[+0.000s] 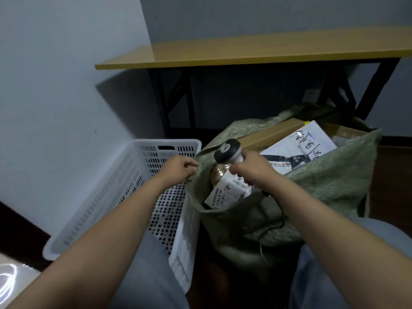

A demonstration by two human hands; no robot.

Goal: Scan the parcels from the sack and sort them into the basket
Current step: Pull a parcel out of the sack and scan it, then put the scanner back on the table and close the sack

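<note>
A green woven sack [330,175] stands open on the floor between my knees, with parcels inside. My left hand [178,169] pinches the sack's left rim. My right hand [252,169] grips a handheld barcode scanner [227,151], whose black-and-white head points up and left over the sack's mouth. Just below the scanner lies a parcel with a white barcode label [225,194], partly inside the sack. Further back in the sack are a brown cardboard box [272,132] and a white parcel with handwriting [310,139]. The white perforated basket [124,188] sits left of the sack; I see no parcels in it.
A wooden-topped table [245,52] with black legs stands against the wall behind the sack. The scanner's black cable [276,221] trails down the sack's front. My legs in light trousers frame the bottom of the view. The wall lies close on the left.
</note>
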